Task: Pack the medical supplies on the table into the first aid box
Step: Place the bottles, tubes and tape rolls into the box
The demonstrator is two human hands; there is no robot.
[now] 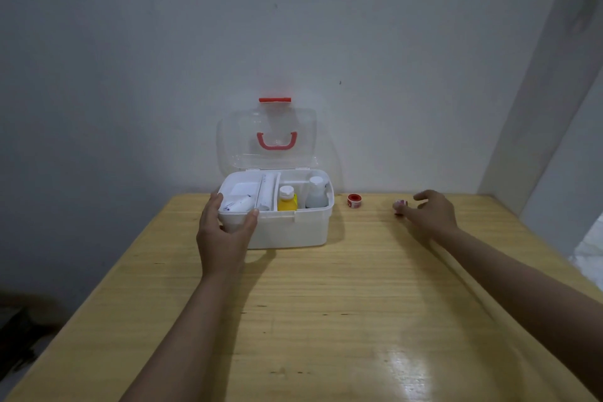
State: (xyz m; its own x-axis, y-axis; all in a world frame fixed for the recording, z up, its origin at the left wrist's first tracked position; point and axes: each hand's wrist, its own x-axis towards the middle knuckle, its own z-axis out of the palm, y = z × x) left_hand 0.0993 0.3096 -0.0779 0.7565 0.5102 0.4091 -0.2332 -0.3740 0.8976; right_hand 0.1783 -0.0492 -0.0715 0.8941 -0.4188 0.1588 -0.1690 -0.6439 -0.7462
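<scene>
Left hand [225, 238] covers front left corner of first aid box [293, 228]. Small item [399, 206], right of box, half hidden by right hand [432, 214], too blurred to identify. Surface [326, 320] cut by bottom edge.

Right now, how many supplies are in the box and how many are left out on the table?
In the first aid box: 4 (white tube, white stick-like item, yellow bottle, clear bottle)
On the table: 2 (red tape roll, small red-and-white item)
Total: 6

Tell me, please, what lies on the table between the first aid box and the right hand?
In the head view, a red tape roll near the first aid box, then bare table; the right hand touches a small item.
</scene>
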